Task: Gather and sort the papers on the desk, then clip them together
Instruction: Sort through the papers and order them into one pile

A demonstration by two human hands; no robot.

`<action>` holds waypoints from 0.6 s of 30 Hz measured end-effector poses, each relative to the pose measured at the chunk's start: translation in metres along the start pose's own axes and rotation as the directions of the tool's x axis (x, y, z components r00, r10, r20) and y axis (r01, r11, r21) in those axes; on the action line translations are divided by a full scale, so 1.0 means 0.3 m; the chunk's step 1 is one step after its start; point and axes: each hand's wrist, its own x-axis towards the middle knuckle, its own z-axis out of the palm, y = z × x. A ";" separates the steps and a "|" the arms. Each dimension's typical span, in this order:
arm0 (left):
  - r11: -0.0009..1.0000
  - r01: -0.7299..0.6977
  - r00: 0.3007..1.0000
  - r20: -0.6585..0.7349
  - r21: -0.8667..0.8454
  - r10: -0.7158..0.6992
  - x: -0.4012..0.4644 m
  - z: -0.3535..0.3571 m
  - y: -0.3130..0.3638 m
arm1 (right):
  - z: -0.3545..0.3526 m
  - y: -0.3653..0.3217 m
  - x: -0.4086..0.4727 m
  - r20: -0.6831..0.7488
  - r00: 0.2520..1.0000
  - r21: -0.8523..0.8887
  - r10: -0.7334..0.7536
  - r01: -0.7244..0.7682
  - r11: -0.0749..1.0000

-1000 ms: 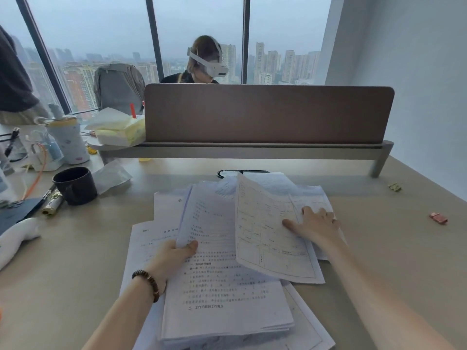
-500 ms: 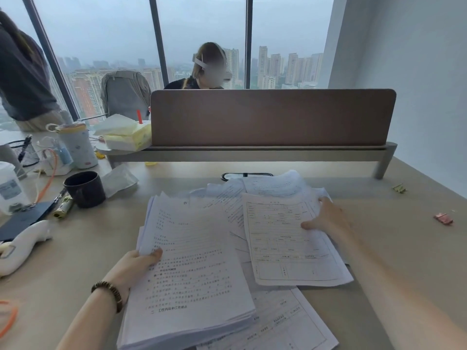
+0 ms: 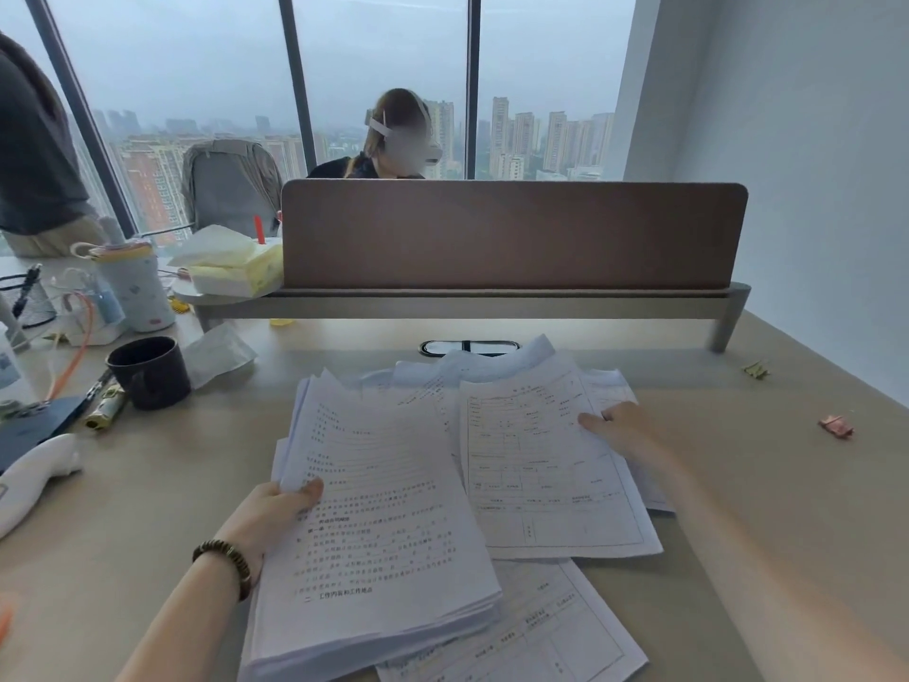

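Two bare hands work a spread of printed papers lying near the front edge of the desk [image 3: 738, 484]. The left hand [image 3: 273, 509], its wrist ringed by a beaded bracelet [image 3: 226, 563], grasps the left edge of a thick stack of papers [image 3: 378, 534], thumb on the top page and fingers hidden beneath. The right hand [image 3: 622, 428] pinches the right edge of a single form sheet [image 3: 541, 475], thumb on top, the sheet overlapping the stack's right side. More loose sheets [image 3: 551, 627] lie under both, reaching the front edge. Toward the right edge lie a red binder clip [image 3: 836, 426] and, farther back, a green binder clip [image 3: 756, 370], well apart from the papers. A dark mug [image 3: 150, 371] stands toward the left edge, and a brown divider panel [image 3: 511, 233] runs along the back edge.
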 end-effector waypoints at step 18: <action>0.994 -0.059 0.998 0.000 0.091 0.059 0.039 0.019 -0.005 | 0.040 -0.048 0.128 0.118 0.993 -0.428 0.011 0.041 0.903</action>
